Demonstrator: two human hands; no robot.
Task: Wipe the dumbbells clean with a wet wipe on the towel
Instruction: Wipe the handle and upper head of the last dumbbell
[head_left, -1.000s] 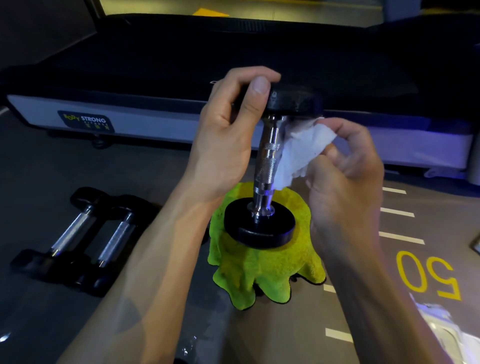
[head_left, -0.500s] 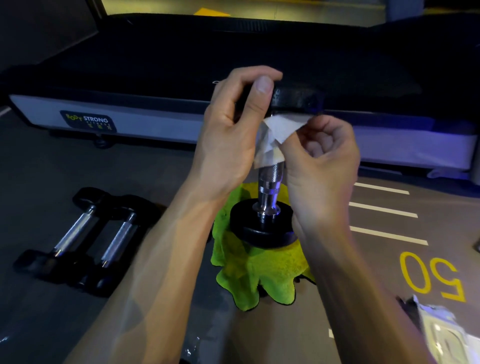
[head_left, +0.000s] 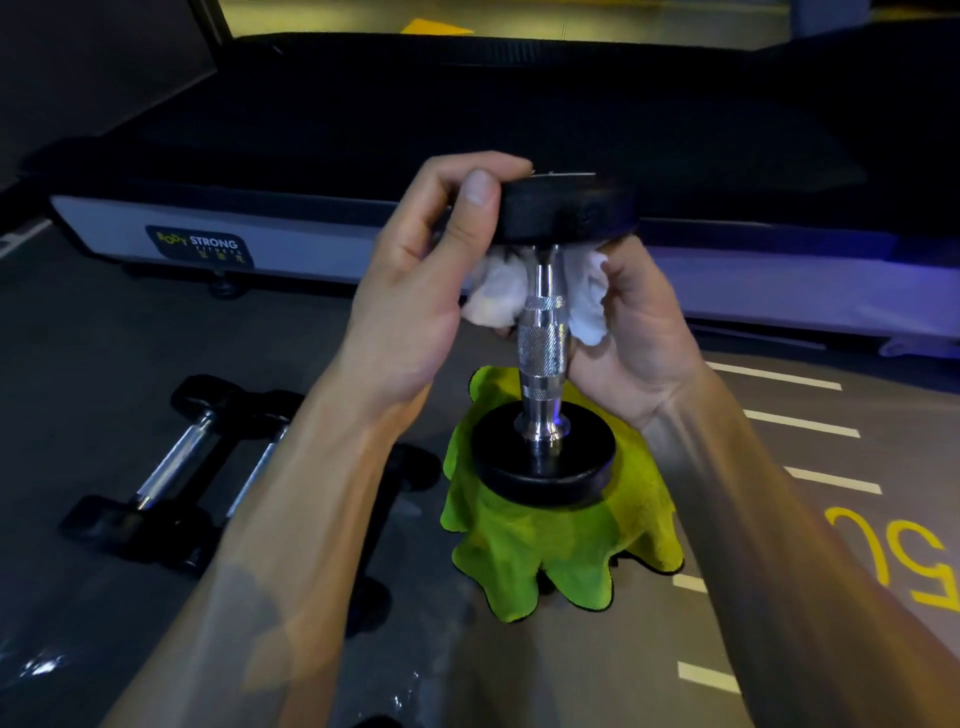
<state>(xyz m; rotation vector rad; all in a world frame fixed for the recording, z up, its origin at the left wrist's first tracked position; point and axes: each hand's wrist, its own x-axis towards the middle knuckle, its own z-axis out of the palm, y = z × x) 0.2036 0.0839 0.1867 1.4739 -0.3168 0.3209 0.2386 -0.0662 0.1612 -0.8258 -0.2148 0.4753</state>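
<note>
Head view, near to far: your forearms come in from bottom edge. Dumbbell (head_left: 543, 353) stands upright, lower plate on green towel (head_left: 545, 556) on floor. Your right hand (head_left: 631, 343) curls round white wet wipe (head_left: 584, 296), pressing it on chrome handle just under top plate; wipe wraps behind handle, shows both sides. Your left hand (head_left: 415, 291) grips top plate rim, thumb in front, fingers curled over top. Left: two other dumbbells (head_left: 208, 462) lie on floor. Beyond: treadmill (head_left: 311, 228).
</note>
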